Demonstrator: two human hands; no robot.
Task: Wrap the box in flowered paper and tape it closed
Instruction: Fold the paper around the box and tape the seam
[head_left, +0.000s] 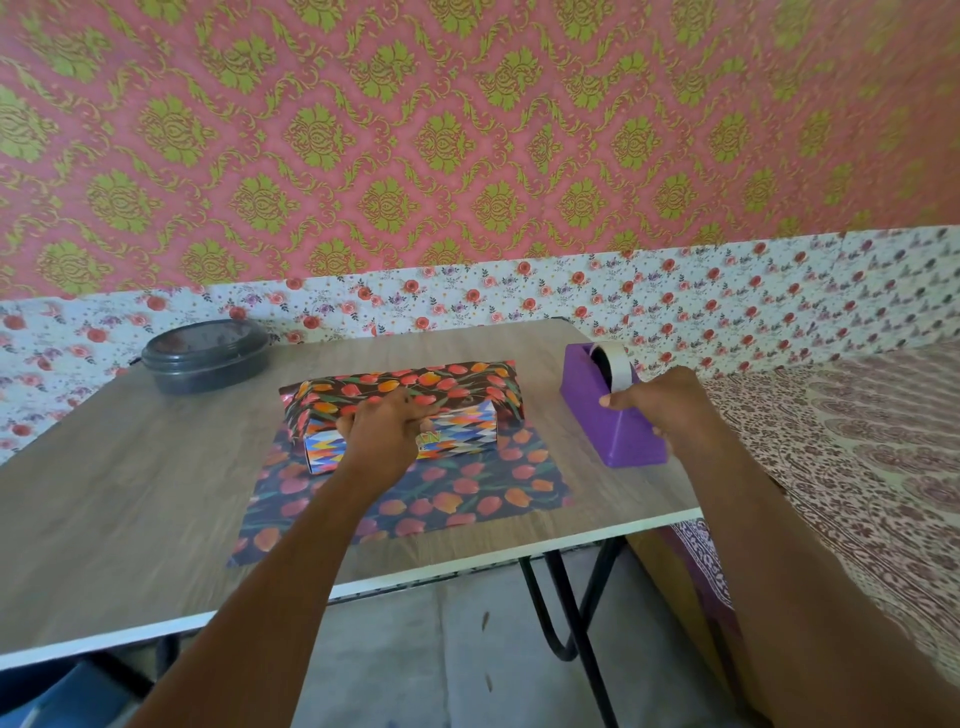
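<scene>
Table (130, 493), wood-grain top with a white edge, on black metal legs. The flowered paper (467, 499) lies print-up at the centre of the table, with its 6 o'clock edge close to the table's near edge. The box (462, 431), printed with a multicoloured zigzag pattern, sits on the paper's far half with its long side running 9 to 3 o'clock. The paper's 12 o'clock portion has been brought up behind the box and folded forward over the top. The front face of the box remains uncovered, and at the 9 o'clock end the paper hangs down partly over the corner. Left hand (382, 436): on the box's top front edge, left of centre, with bent fingers holding the folded paper edge down against the box. Tape dispenser (602, 415), purple, stands at 3 o'clock of the box, apart from it and off the paper, and carries a tape roll (618, 364) at its 12 o'clock end. Right hand (660, 405): clasped round the dispenser's near end, with the thumb on the side facing the box and the fingers on the opposite side. It cannot be told whether it also pinches the tape end. A dark lidded container (205, 358) stands at the table's 10 o'clock corner. A bed (857, 467) with a patterned cover adjoins the table at 3 o'clock.
</scene>
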